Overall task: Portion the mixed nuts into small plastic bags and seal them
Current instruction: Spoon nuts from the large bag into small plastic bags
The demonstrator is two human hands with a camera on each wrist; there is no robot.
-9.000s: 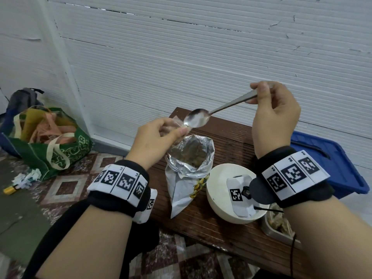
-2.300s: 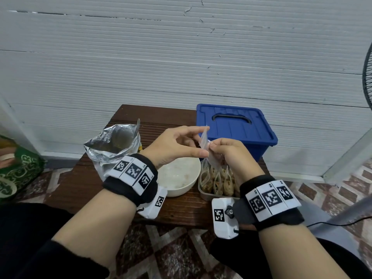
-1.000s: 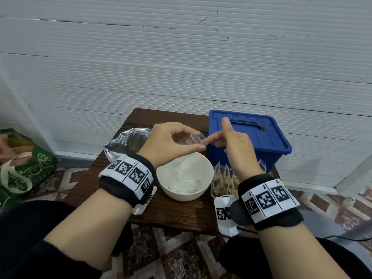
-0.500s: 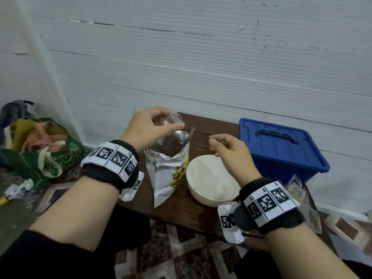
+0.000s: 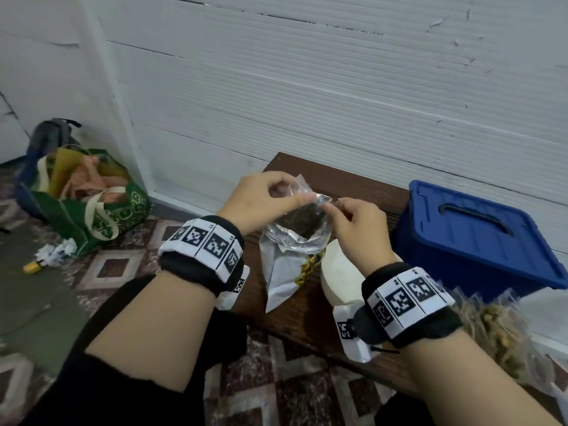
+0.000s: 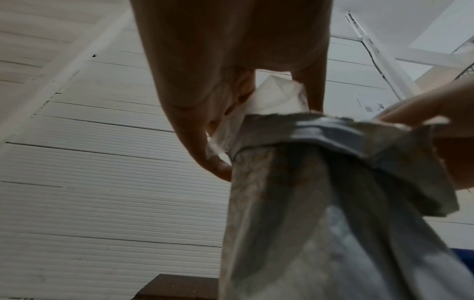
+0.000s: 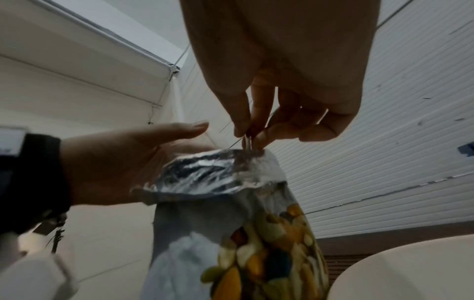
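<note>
Head view looks down; both wrist views look up closely, sharing the foil pouch.

Foil pouch on bench, bowl right, box beyond

White ribbed wall panels behind dark brown slatted bench. Blue plastic box with recessed lid handle at bench's right end, against wall. White bowl on bench near front edge, left of blue box. Patterned tile floor below. Green printed tote bag on floor left of bench, stuffed with cloth; grey backpack behind it. Crumpled white paper and small yellow item on floor beside tote.
</note>
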